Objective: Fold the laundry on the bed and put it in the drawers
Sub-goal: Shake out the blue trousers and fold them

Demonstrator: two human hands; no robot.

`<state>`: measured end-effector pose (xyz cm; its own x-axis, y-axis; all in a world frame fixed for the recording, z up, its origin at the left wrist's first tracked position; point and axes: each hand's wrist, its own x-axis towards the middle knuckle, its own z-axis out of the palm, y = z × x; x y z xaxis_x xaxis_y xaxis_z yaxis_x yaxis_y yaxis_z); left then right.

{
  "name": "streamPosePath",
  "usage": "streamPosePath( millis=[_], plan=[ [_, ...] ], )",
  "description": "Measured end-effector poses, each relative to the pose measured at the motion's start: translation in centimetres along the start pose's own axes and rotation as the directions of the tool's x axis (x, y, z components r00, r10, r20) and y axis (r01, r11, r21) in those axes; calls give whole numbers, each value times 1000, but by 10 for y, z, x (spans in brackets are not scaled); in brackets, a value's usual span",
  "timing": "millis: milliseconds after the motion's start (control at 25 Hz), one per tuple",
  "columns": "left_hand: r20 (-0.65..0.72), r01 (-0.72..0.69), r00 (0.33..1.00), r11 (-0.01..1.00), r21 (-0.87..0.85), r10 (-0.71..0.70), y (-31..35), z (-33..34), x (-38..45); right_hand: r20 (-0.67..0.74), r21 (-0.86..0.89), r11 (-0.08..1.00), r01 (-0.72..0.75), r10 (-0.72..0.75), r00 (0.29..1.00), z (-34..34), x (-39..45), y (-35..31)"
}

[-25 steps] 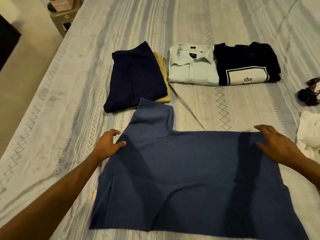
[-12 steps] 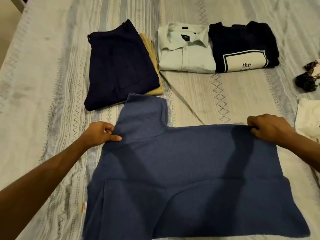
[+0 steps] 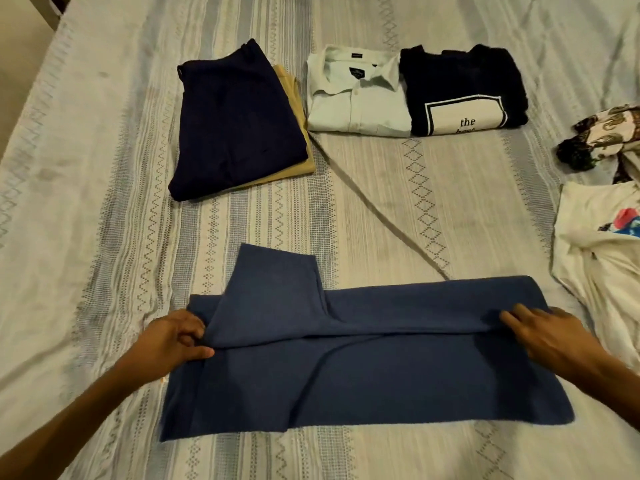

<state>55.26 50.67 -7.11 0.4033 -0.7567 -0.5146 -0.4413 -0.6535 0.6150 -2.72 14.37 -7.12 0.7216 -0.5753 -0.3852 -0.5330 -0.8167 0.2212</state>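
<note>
Blue knit garment (image 3: 363,375): long axis left-right, flap pointing far; left hand (image 3: 173,341) and right hand (image 3: 550,336) pinch its fold; bare striped bedsheet (image 3: 104,237) left.

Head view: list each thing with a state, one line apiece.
Blue garment: half folded, both hands gripping the fold.
Left hand: pinching cloth.
Right hand: gripping cloth.
Navy trousers: folded, on tan garment.
White shirt: folded.
Black sweater: folded.
White T-shirt: crumpled.
Patterned cloth: crumpled.

Dim warm indoor light, soft shadows, slight blur, wide-angle bending at edges.
</note>
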Motion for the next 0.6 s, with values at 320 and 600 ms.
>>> streamPosePath(
  millis=[320, 600],
  plan=[
    [-218, -126, 965, 986, 111, 148, 24, 22, -10, 21, -40, 999, -35, 36, 999, -9, 1, -8],
    [-155, 29, 987, 999, -37, -35, 0, 22, -47, 72, -54, 997, -61, 65, 995, -5, -15, -1]
  ],
)
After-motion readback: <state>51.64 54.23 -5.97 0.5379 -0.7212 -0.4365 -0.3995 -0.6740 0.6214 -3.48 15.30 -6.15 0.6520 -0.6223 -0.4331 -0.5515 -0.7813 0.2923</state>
